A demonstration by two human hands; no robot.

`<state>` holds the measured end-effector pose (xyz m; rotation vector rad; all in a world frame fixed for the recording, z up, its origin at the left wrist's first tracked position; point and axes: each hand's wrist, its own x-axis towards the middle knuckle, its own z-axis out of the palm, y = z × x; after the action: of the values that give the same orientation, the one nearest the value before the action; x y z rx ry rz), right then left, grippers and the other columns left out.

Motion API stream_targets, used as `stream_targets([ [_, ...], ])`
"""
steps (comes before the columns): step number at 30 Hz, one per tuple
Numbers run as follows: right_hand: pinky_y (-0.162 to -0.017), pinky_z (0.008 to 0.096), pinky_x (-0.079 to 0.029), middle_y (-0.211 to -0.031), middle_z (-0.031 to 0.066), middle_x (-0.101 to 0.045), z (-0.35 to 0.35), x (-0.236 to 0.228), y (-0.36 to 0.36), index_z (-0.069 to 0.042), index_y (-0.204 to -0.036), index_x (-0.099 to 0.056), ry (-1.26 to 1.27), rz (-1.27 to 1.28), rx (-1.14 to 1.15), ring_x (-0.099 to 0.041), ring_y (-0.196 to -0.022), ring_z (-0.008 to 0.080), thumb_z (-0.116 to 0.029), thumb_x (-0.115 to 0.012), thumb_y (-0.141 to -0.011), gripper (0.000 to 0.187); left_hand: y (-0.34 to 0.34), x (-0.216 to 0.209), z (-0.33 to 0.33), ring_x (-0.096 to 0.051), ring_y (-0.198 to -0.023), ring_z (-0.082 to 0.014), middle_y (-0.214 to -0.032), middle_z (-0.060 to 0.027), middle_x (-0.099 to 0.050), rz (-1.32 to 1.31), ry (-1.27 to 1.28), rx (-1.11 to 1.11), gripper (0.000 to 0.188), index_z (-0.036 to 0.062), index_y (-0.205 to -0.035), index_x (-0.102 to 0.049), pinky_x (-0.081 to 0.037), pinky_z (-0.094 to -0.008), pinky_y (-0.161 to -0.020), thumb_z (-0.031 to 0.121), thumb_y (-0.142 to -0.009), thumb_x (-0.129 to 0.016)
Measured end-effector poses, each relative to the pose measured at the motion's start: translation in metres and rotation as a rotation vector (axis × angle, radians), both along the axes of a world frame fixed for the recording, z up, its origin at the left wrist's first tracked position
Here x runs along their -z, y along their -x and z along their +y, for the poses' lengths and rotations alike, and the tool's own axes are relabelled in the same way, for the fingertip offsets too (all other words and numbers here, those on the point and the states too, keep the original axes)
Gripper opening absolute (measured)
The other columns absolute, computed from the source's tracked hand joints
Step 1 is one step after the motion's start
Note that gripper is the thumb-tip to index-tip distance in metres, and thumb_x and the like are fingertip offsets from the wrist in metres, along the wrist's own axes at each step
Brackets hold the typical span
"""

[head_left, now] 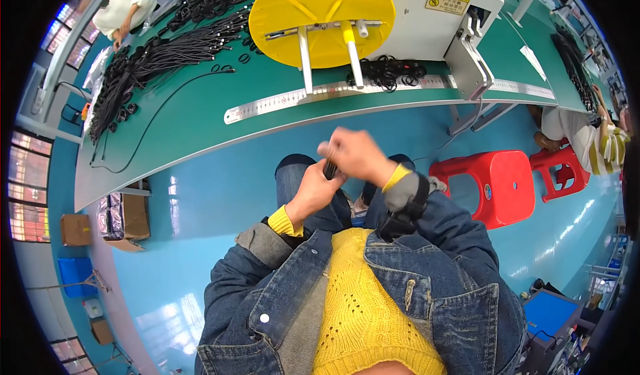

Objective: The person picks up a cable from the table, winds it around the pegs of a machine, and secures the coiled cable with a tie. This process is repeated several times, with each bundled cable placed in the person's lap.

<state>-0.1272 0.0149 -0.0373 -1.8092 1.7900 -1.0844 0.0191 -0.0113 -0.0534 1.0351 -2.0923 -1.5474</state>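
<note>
Over my lap, in front of the bench edge, my left hand (316, 190) is closed around a short black bundle (330, 169), whose kind is mostly hidden by the fingers. My right hand (360, 155) sits just above and to the right of it. Its fingers are curled and partly blurred, close to the top of the bundle; what they pinch cannot be made out. Beyond both hands stands a white machine (417, 22) with a round yellow disc (287, 8) carrying two metal posts. A long steel ruler (267, 106) lies beneath the posts along the bench.
On the green bench (193, 132) lie black cables (160, 62), one loose cable (150, 125) and black loops (390, 74). Red stools (510, 188) stand at right. Cardboard boxes (135, 218) are on the floor at left. Other people sit far left (127, 8) and right (587, 138).
</note>
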Motion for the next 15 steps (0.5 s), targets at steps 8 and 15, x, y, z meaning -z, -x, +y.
stream_targets([
  [8, -0.062, 0.0382, -0.048, -0.080, 0.0077, -0.059, -0.067, -0.012, 0.088, -0.008, -0.084, -0.063, 0.275, 0.527, 0.304, -0.058, -0.072, 0.0290, -0.014, -0.059, -0.076, 0.011, 0.015, -0.030, -0.048, -0.045, -0.051, -0.0092, -0.063, -0.0005, -0.051, 0.237, -0.350, -0.116, 0.015, 0.0035, -0.072, -0.052, -0.038, -0.0240, -0.047, 0.014, -0.077, -0.062],
  [15, -0.061, 0.0346, -0.049, -0.079, 0.0046, -0.058, -0.048, -0.014, 0.059, -0.009, -0.084, -0.063, 0.472, 0.525, 0.123, -0.058, -0.071, 0.0259, -0.006, -0.060, -0.072, 0.013, 0.060, -0.049, -0.082, -0.045, -0.052, -0.0080, -0.066, -0.0014, -0.053, 0.445, -0.491, -0.333, 0.010, 0.0027, -0.080, -0.054, -0.038, -0.0222, -0.045, 0.010, -0.078, -0.061],
])
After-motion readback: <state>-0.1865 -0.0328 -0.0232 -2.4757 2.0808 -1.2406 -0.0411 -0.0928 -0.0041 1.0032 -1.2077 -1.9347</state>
